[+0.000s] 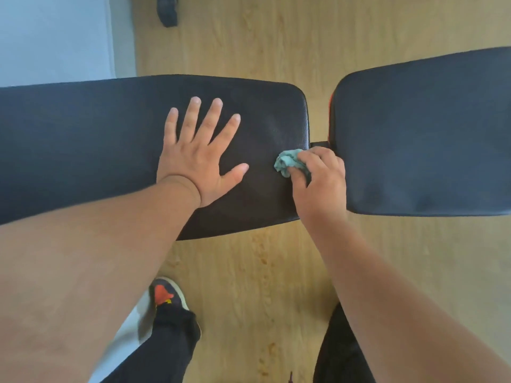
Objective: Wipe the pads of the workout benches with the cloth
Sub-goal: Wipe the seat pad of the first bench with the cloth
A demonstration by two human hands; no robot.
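Observation:
A long black bench pad (pixel 83 139) runs across the view from the left edge to the middle. A second black pad (pixel 425 139) lies to its right, across a narrow gap. My left hand (pixel 199 156) lies flat on the long pad with its fingers spread. My right hand (pixel 320 178) grips a crumpled teal cloth (pixel 289 161) and holds it on the right end of the long pad, close to the gap.
A wooden floor (pixel 276 286) lies under the bench. My shoe (pixel 166 294) and dark trouser legs show below the pad. A dark object (pixel 166 9) sits on the floor at the top, and a pale wall (pixel 55 37) fills the upper left.

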